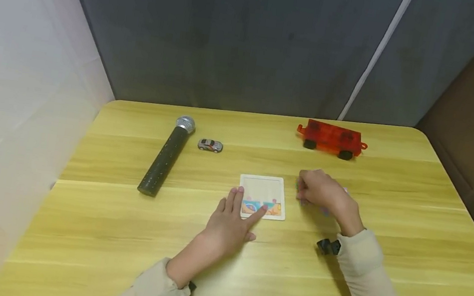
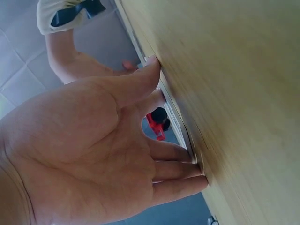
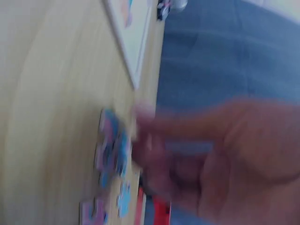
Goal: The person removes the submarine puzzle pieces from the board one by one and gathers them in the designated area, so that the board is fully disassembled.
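**Two hands at a puzzle tray**

Left hand [image 1: 233, 221] laid flat, fingers straight and spread, fingertips [image 2: 194, 171] pressing the near edge of the square puzzle tray [image 1: 263, 192] at the middle of the wooden table [image 1: 116, 232]. Right hand [image 1: 321, 193] arched just right of the tray, fingers bent down over loose puzzle pieces [image 3: 112, 150]; too blurred to tell whether pinching one or only touching. Tray thin, white-rimmed, pale inside, with a strip of colourful pieces filled along its near side. Loose pieces flat, pink and blue, knobbed outlines. Tabletop yellow, smooth, straight-grained. Farther off: dark speckled microphone [image 1: 166, 157] with silver mesh head, small grey toy car [image 1: 210, 145], translucent red toy wagon [image 1: 331, 139] on black wheels.
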A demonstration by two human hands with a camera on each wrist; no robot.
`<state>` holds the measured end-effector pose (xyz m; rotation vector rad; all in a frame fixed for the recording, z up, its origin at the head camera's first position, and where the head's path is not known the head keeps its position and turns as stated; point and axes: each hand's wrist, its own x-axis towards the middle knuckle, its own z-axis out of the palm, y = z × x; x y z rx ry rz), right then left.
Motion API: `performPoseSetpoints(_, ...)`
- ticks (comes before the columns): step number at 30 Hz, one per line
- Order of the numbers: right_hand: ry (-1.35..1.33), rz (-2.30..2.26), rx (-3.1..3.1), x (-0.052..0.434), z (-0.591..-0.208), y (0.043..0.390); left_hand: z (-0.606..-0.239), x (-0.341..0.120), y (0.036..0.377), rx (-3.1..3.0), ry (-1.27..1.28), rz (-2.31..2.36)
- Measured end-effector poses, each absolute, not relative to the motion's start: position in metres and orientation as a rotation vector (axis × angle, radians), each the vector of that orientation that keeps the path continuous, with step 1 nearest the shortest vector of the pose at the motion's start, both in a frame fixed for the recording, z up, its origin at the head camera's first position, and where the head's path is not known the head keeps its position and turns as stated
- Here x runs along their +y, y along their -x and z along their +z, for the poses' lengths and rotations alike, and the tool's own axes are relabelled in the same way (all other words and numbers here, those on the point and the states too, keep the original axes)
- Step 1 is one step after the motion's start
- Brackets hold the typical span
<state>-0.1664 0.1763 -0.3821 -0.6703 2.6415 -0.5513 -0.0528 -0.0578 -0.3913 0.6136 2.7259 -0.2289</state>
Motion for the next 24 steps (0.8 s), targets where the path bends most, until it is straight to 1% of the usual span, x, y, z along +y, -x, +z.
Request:
performPoseSetpoints(2,0.854,-0.636,2.612,0.169,-0.387,0.159,-0.392,-0.057,0.053,2.721,-0.602,-0.241)
performPoseSetpoints(3,0.955,-0.663,2.597,0.168,-0.402,0.161,-0.392,-0.057,0.053,2.719,-0.598,-0.246)
performPoseSetpoints(5,1.031,-0.671,2.597,0.160,-0.406,0.152,-0.392,-0.058,0.052,2.718,-0.594,-0.252)
performPoseSetpoints(9,0.946,-0.612,2.619,0.150,-0.411,0.142,-0.392,-0.057,0.053,2.718,-0.598,-0.263)
performPoseSetpoints(10,0.892,-0.607,2.622,0.145,-0.400,0.136,-0.392,-0.057,0.053,2.716,-0.598,-0.262)
performPoseSetpoints(16,0.801,-0.660,2.590,0.147,-0.402,0.137,-0.394,-0.057,0.054,2.708,-0.627,-0.234)
performPoseSetpoints(24,0.818,-0.652,2.591,0.145,-0.403,0.138,-0.392,-0.071,0.045,2.704,-0.689,-0.033)
